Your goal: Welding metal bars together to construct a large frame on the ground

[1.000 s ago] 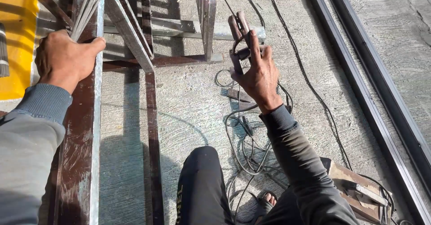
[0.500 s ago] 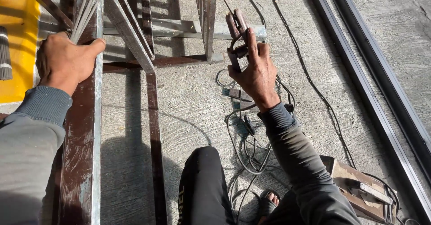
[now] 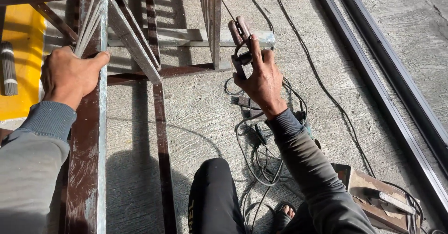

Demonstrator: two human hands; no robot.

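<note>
My right hand [image 3: 262, 77] grips a brown welding electrode holder [image 3: 239, 38]. A thin rod [image 3: 224, 5] runs from its jaws up to a bright spark at the top of an upright bar [image 3: 211, 24] of the metal frame. My left hand [image 3: 70, 75] is closed around a bundle of grey welding rods [image 3: 88, 21] and rests against a rusty brown vertical post [image 3: 88, 136] of the same frame.
Black cables [image 3: 261, 140] coil on the concrete floor by my knee [image 3: 212, 192] and sandalled foot. A yellow sheet [image 3: 23, 61] with more rods lies at the left. Dark steel rails [image 3: 387, 98] run diagonally at the right, with a wooden box [image 3: 373, 196] near them.
My right hand has lifted the holder slightly up and forward, and the rod tip now sparks against the upright bar. The left hand stays on the post.
</note>
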